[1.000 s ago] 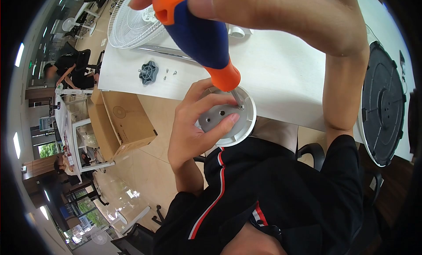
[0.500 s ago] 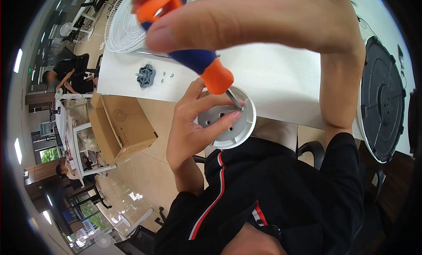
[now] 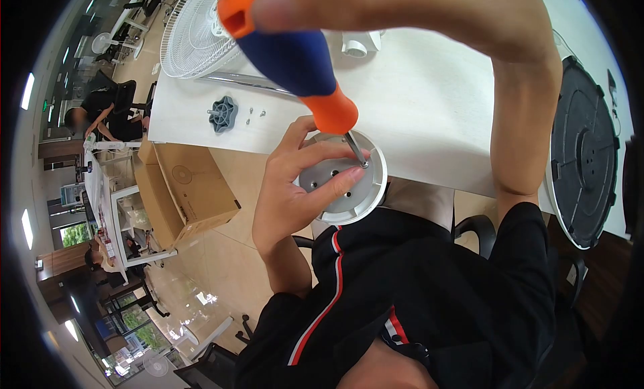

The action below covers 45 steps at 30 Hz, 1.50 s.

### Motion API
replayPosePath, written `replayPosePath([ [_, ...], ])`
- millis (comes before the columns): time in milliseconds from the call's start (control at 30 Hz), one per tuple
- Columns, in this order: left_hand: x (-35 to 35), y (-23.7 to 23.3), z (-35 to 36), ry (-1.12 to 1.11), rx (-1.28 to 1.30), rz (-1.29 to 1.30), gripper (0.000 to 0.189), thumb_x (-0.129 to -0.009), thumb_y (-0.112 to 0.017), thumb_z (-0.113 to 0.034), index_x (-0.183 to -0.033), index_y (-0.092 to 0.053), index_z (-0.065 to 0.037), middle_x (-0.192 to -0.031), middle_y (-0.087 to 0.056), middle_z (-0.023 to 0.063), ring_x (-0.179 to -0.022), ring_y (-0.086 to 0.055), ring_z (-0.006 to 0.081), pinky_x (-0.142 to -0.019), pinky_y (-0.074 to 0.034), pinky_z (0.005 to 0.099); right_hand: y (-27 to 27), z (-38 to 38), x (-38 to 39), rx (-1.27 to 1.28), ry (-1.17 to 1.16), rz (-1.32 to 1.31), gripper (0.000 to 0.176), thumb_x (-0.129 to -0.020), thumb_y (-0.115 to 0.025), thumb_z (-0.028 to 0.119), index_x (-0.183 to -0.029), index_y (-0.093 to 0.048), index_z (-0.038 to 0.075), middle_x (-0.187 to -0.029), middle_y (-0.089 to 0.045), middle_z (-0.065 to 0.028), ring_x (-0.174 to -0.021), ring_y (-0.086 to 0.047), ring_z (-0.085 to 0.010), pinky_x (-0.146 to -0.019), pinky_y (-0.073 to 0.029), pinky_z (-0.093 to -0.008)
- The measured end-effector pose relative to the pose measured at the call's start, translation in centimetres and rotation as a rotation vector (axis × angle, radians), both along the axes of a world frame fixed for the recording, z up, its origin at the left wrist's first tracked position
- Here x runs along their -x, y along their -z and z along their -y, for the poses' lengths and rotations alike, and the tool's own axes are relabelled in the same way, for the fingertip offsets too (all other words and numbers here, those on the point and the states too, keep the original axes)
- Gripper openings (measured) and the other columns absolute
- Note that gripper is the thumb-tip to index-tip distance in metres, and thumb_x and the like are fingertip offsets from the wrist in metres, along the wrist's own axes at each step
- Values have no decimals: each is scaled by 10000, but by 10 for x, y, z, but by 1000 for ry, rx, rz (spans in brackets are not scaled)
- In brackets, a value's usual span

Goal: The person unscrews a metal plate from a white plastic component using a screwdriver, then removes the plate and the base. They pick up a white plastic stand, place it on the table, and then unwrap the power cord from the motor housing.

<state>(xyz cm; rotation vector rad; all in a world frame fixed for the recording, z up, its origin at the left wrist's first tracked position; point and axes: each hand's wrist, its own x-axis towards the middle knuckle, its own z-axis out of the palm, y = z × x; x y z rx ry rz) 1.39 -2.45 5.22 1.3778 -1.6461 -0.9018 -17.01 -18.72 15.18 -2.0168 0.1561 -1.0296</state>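
Note:
My right hand (image 3: 376, 10) grips a screwdriver (image 3: 295, 64) with a blue and orange handle, high and close to the camera. Its metal shaft slants down to a small screw (image 3: 364, 165) near the edge of a white round plastic part (image 3: 372, 194). This part has a raised rim and several holes in its grey inner face. My left hand (image 3: 288, 181) is wrapped around it from the left, with thumb and index fingertips right at the screw. The round part sits just off the table's front edge, above my lap.
On the white table (image 3: 429, 114) are a grey star-shaped knob (image 3: 222, 114), several small screws (image 3: 250, 114), a white fan grille (image 3: 198, 37) and a white plastic fitting (image 3: 359, 43). A black round base (image 3: 585, 154) lies at right. An open cardboard box (image 3: 194, 188) stands at left.
My right hand has moved up, with the screwdriver handle turned and more of its blue middle showing. The white round part and my left hand have shifted slightly left; the tip stays at the screw.

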Motion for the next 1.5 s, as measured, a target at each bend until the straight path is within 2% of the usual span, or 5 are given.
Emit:
replayPosePath([
  [733,2,-3,1,2,6,11,247,-796,-830,-82,-1041,-797,-75,-1233,-624,153,-1056,-695,293,-868,-571,359,-2,4,2,-1,-13,12,241,-861,-807,211,-1002,-711,40,-982,-736,-86,-948,-715,-174,-780,-614,-305],
  [1133,-2,2,-1,-9,-7,2,255,-795,-839,-117,-1046,-801,-91,-1272,-622,158,-1084,-698,305,-865,-575,369,-6,0,5,-1,-26,27,241,-853,-812,207,-1006,-718,45,-1004,-743,-89,-976,-720,-180,-798,-621,-310],
  [1500,-3,3,1,11,38,18,244,-796,-837,-121,-1036,-805,-96,-1256,-628,168,-1115,-672,317,-920,-540,396,-3,-2,-2,25,-65,117,242,-843,-827,204,-1006,-729,53,-1026,-749,-93,-1008,-726,-195,-824,-632,-323],
])
